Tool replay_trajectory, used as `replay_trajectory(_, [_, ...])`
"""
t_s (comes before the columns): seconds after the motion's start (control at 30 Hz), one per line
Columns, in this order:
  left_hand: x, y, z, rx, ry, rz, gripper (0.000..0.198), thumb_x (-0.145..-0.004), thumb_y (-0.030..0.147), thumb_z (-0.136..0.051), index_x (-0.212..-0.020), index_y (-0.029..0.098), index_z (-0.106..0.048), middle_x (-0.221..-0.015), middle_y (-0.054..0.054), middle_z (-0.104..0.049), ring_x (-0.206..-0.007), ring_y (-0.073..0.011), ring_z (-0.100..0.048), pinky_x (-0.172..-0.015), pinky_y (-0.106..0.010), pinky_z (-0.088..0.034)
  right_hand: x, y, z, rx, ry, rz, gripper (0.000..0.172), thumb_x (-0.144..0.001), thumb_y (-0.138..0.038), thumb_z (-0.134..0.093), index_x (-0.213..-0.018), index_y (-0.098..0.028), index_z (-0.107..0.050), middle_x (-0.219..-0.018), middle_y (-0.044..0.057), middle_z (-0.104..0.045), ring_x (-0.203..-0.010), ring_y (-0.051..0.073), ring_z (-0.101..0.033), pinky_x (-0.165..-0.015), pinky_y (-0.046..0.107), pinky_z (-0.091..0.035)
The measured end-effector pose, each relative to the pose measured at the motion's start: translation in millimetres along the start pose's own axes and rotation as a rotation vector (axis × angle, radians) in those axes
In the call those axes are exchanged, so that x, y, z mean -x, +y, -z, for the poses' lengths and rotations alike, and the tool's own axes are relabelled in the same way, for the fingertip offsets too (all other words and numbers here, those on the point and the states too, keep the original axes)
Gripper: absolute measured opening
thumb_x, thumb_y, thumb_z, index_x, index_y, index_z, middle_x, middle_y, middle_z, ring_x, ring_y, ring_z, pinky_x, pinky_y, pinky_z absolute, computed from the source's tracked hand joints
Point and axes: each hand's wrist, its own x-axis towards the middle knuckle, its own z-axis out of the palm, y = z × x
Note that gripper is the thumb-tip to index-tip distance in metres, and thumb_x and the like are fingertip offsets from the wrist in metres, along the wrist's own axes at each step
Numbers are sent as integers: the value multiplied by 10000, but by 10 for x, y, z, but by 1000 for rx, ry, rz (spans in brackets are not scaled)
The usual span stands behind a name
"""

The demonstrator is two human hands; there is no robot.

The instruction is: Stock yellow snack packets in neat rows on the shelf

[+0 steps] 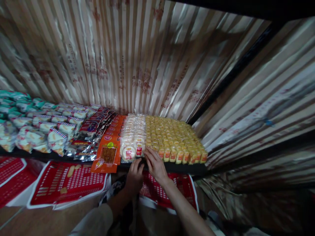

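My left hand [135,175] is at the front edge of the dark shelf [183,168], just below the clear-wrapped round white crackers [129,153]. Its fingers point up toward the packs, with the thumb a little apart. My right hand [156,165] reaches to the same edge, its fingers stretched out at the border between the white crackers and the rows of small yellow packs [176,139]. The fingertips appear to touch the front packs; I see nothing held in either hand. The undersides of the fingers are hidden.
Left of the crackers lie an orange snack bag [108,154], dark snack packs [92,126], and white and green bags [40,118]. Red baskets [81,175] stand below the shelf. Striped sheeting [137,59] hangs behind; a dark pole [228,78] slants at the right.
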Motion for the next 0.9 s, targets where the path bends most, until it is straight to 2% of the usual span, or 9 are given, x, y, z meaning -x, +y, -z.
replay_trajectory(0.07, [43,-84,152,-4,73,90,369,-810,115,-372,-1149,125,-518,-1283,-182,-446,-1234,-284,-390,-987,-503,-404,55,-167,-158,-55,-25,-54,372,-904,-142,-353,-1219,-187,-544,-1284,108,-497,-1194,197,-458,-1003,381,-424])
replay_trajectory(0.17, [-18,-254,423,27,124,223,412,-801,95,-369,-1197,116,-478,-1306,-190,-404,-1247,-307,-357,-1003,-529,-372,102,-353,-432,-99,-69,-120,409,-882,-116,-355,-1253,-178,-516,-1322,107,-466,-1226,193,-438,-1024,373,-410])
replay_trajectory(0.3, [-215,-526,648,82,64,399,459,-812,88,-351,-1267,102,-417,-1309,-191,-405,-1254,-304,-357,-1014,-506,-364,113,-480,-750,-44,-82,-181,452,-843,-77,-371,-1260,-172,-517,-1355,127,-407,-1223,216,-437,-1000,376,-429])
replay_trajectory(0.4, [-323,-703,627,139,-45,403,446,-816,111,-371,-1257,97,-438,-1271,-187,-453,-1212,-291,-417,-992,-470,-398,98,-535,-902,49,-54,-224,467,-798,-55,-429,-1231,-181,-551,-1281,140,-426,-1117,232,-503,-948,379,-466])
replay_trajectory(0.47, [-363,-790,576,182,-86,391,449,-806,106,-376,-1249,100,-451,-1268,-184,-467,-1202,-283,-435,-981,-465,-411,82,-567,-966,97,-23,-238,487,-776,-40,-454,-1230,-189,-553,-1237,140,-434,-1083,240,-500,-933,394,-470])
replay_trajectory(0.6, [-396,-918,540,255,-88,310,456,-796,86,-375,-1236,146,-478,-1265,-148,-497,-1205,-253,-447,-990,-458,-411,53,-622,-1043,141,24,-245,516,-751,-4,-444,-1231,-159,-550,-1196,147,-446,-1067,245,-473,-931,390,-463])
replay_trajectory(0.73, [-394,-1022,569,288,-130,246,475,-791,72,-378,-1245,159,-486,-1265,-132,-507,-1210,-235,-457,-1003,-418,-413,54,-662,-1104,154,60,-251,556,-732,6,-424,-1239,-191,-540,-1191,126,-461,-1058,246,-451,-925,419,-460])
replay_trajectory(0.9, [-396,-1098,541,356,-60,204,492,-776,52,-375,-1239,175,-489,-1189,-113,-574,-1173,-230,-499,-992,-439,-434,92,-655,-1242,181,194,-295,480,-740,-23,-419,-1145,-198,-608,-1252,134,-420,-1159,278,-397,-950,492,-424])
